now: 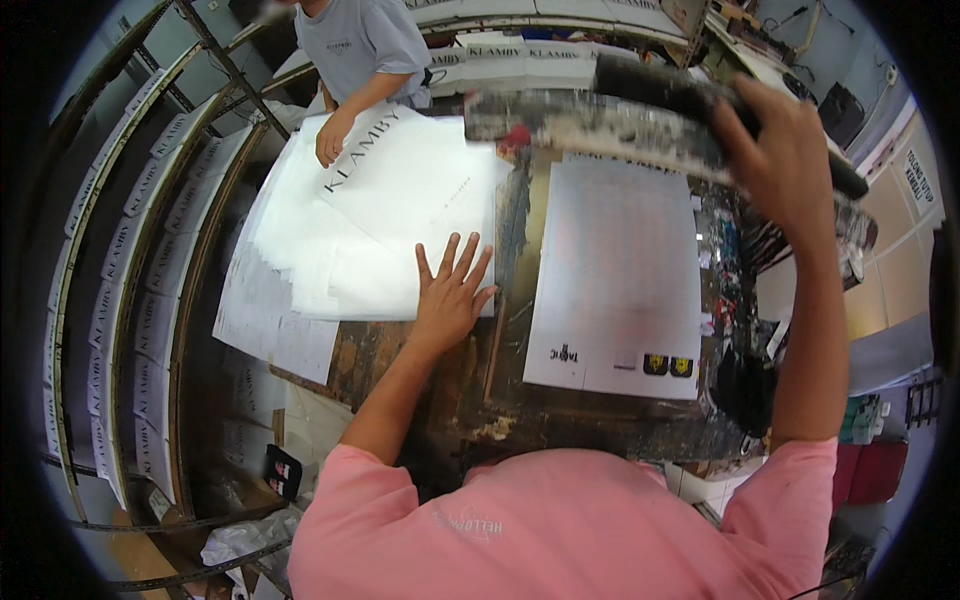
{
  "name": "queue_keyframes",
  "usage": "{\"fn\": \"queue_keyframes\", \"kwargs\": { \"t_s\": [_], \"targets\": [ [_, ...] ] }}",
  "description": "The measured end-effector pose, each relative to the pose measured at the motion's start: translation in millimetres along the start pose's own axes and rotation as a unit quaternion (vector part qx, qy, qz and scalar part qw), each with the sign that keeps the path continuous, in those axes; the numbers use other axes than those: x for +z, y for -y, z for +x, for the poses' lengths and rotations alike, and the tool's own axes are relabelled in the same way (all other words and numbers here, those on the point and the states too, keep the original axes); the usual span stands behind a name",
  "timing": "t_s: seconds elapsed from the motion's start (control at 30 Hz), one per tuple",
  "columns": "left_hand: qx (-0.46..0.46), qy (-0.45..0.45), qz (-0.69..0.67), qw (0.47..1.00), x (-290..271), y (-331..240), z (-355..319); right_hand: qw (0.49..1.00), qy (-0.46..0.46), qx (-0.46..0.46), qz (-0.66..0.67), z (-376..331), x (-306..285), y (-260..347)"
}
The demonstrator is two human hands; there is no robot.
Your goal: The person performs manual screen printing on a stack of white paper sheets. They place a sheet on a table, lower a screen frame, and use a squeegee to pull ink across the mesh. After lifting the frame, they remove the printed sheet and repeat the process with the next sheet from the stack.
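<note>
My left hand point(452, 297) lies flat with fingers spread on the near right corner of a stack of large white paper sheets point(385, 245), some printed with black lettering. My right hand point(785, 165) is raised at the right, its fingers wrapped round a black bar point(655, 92). This bar runs along a long paint-stained edge point(590, 128), which looks like a lifted screen-printing frame. Below it, a white sheet point(615, 270) lies on a dark board point(508, 340). Black and yellow marks show near its close edge; its middle is blurred.
Across the stack stands a co-worker point(360, 50) in a grey shirt, one hand point(335, 140) on the paper. Metal racks point(190, 230) holding printed sheets fill the left side. A black cloth-like item point(742, 390) lies by the board's right edge. More printed pieces point(520, 65) line the back.
</note>
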State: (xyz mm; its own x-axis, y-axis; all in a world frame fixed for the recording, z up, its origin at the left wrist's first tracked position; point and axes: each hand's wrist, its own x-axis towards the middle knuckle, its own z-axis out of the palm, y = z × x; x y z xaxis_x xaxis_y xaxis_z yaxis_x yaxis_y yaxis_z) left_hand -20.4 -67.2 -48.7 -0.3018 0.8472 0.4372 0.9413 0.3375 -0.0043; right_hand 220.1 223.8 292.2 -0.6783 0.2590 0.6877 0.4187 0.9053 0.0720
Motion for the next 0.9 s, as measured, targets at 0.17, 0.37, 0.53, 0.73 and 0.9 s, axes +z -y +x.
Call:
{"fn": "queue_keyframes", "kwargs": {
  "t_s": [0.17, 0.37, 0.53, 0.73, 0.9],
  "targets": [
    [-0.117, 0.097, 0.028, 0.988, 20.9, -12.8, -22.8, 0.999, -0.02, -0.013, 0.044, -6.4, 13.6, -19.4],
    [-0.23, 0.142, -0.132, 0.954, -32.4, -29.5, 36.7, 1.0, 0.014, -0.002, -0.013, -7.2, 5.9, -10.9],
    [-0.117, 0.129, -0.114, 0.978, -21.4, -132.2, 37.5, 0.996, 0.04, 0.029, 0.076, 2.0, -16.3, -10.6],
    [0.046, 0.168, -0.173, 0.97, 3.1, -186.3, 38.1, 0.996, 0.024, 0.007, 0.08, -14.3, -0.1, -18.7],
    [0.109, 0.196, -0.236, 0.946, 23.2, -267.9, 71.4, 0.999, -0.016, -0.011, 0.044, -10.1, -8.3, -18.9]
  ]
}}
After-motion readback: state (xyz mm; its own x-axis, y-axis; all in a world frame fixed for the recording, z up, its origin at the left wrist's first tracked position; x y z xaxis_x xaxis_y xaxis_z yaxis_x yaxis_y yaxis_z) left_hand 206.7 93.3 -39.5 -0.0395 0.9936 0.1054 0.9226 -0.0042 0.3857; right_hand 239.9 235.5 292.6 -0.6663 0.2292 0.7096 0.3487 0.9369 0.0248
